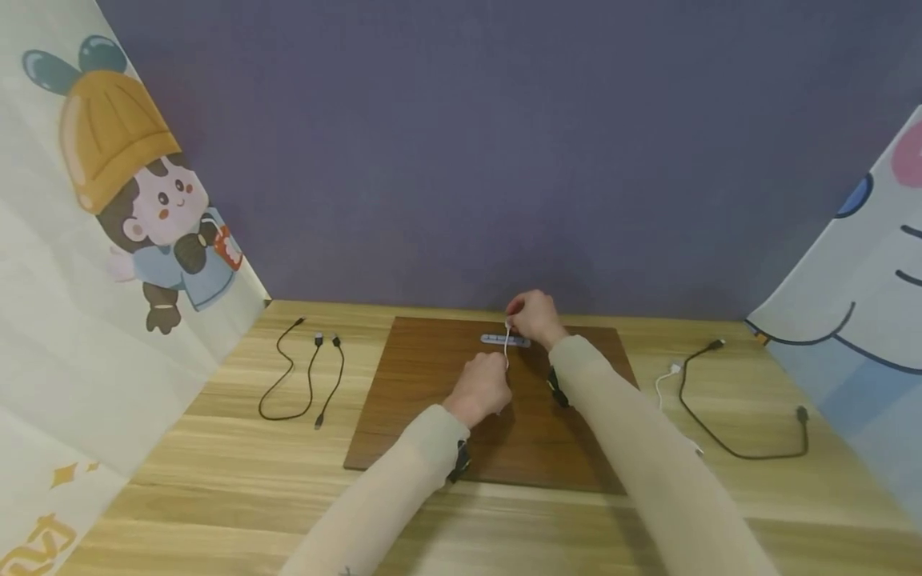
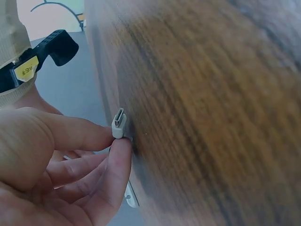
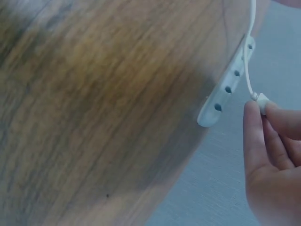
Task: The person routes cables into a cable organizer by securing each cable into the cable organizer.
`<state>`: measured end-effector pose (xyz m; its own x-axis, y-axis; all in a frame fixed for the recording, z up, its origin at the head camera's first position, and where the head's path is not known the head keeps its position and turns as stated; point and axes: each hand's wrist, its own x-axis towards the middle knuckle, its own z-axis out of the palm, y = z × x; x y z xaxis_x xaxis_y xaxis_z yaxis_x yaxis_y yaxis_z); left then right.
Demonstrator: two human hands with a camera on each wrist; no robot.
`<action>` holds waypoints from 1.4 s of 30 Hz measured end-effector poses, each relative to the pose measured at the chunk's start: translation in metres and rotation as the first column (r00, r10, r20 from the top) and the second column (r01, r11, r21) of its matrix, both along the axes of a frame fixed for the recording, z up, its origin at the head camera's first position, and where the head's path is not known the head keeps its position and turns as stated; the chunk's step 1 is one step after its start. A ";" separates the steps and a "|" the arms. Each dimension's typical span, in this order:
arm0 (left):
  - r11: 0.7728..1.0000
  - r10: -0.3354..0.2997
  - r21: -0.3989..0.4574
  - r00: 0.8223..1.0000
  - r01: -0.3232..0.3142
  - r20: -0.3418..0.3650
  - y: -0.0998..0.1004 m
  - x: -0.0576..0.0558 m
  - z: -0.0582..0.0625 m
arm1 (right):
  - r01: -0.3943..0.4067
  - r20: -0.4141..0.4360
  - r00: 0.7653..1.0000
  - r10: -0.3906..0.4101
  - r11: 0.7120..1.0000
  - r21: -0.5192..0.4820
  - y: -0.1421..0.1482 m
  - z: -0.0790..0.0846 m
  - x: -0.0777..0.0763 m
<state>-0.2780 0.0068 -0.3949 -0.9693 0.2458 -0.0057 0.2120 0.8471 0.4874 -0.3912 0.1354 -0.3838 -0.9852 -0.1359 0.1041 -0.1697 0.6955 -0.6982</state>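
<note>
A short white charging cable (image 1: 507,342) is stretched between my two hands, over a pale cable organizer (image 1: 494,339) with several slots. My left hand (image 1: 481,387), nearer to me, pinches the USB-C plug (image 2: 119,123) between thumb and finger. At the far end my right hand (image 1: 535,318) pinches the other white plug (image 3: 263,103); its tip is hidden by the fingers. In the right wrist view the cable passes across the organizer (image 3: 228,89) near its far end; whether it sits in a slot I cannot tell.
The organizer lies on a brown wooden board (image 1: 418,400) on a light wood table (image 1: 216,480). Two black cables (image 1: 288,370) lie left of the board. To the right lie another black cable (image 1: 702,414) and a white cable (image 1: 659,386), partly hidden by my right sleeve.
</note>
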 end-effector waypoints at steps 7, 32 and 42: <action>1.000 0.010 -0.004 1.000 -0.010 0.015 0.004 0.000 -0.001 | 0.004 0.000 1.000 -0.004 0.999 0.043 -0.001 -0.006 0.000; 0.993 -0.016 -0.120 1.000 0.018 0.018 0.008 0.003 0.000 | 0.001 0.027 1.000 -0.006 0.980 0.198 -0.010 -0.012 -0.006; 0.987 -0.022 -0.159 1.000 0.023 0.011 0.007 0.003 -0.001 | 0.010 0.037 0.999 -0.017 0.983 0.183 -0.011 -0.018 -0.011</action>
<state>-0.2745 0.0134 -0.3959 -0.9633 0.2626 -0.0552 0.2279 0.9091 0.3489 -0.4023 0.1241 -0.4017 -0.9899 -0.1357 0.0413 -0.1352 0.8141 -0.5647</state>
